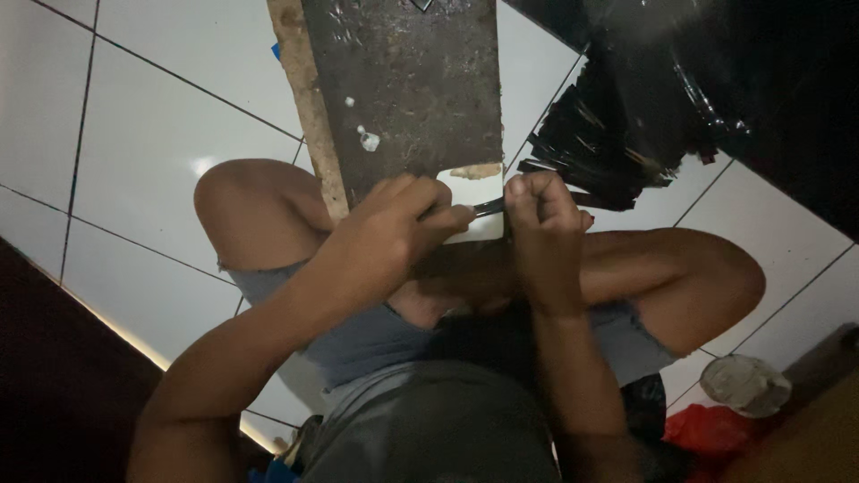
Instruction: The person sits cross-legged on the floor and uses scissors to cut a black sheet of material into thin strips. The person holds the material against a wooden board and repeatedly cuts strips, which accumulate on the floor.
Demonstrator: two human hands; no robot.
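Fingers of the left hand (394, 224) press a white piece (474, 207); right hand (537, 219) is fisted on a thin dark strip (490, 207). Dark board (403, 89) at 12 o'clock, black strip pile (599, 143) at 2 o'clock.
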